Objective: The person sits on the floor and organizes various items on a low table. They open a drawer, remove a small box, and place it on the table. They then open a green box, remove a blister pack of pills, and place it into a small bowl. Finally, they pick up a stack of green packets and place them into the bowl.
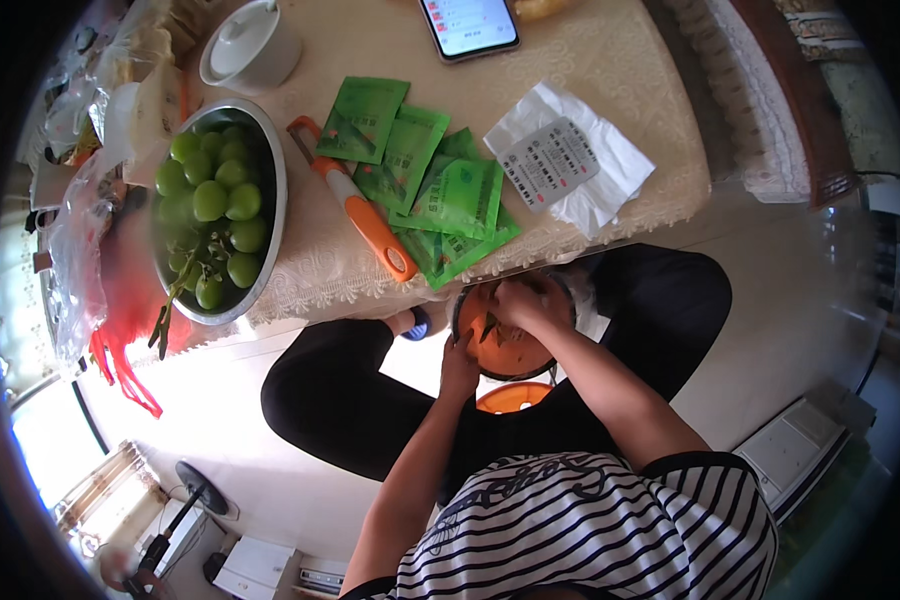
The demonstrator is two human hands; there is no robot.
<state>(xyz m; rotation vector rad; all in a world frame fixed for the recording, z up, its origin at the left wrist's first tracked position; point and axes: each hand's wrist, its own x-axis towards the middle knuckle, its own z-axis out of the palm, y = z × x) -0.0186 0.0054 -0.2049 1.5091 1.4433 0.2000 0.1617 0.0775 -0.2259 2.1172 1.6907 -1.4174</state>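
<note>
Between my knees, just below the table edge, is a round orange basin [513,355] with a dark rim. My left hand [459,365] is at its left side, fingers closed around the rim. Inside the basin, my right hand [518,303] has bent, closed fingers; what they hold is too small and shaded to make out. A few dark green leaves [489,327] show between the two hands. Under the basin, part of an orange piece with holes [515,398] is visible.
On the lace-covered table [610,60] are a metal bowl [281,190] of green grapes [210,200], an orange-handled peeler [375,235], green packets [455,195], a blister pack [550,163] on white tissue [610,185], a phone [470,25] and a lidded white pot [253,45]. Plastic bags [75,260] crowd the left.
</note>
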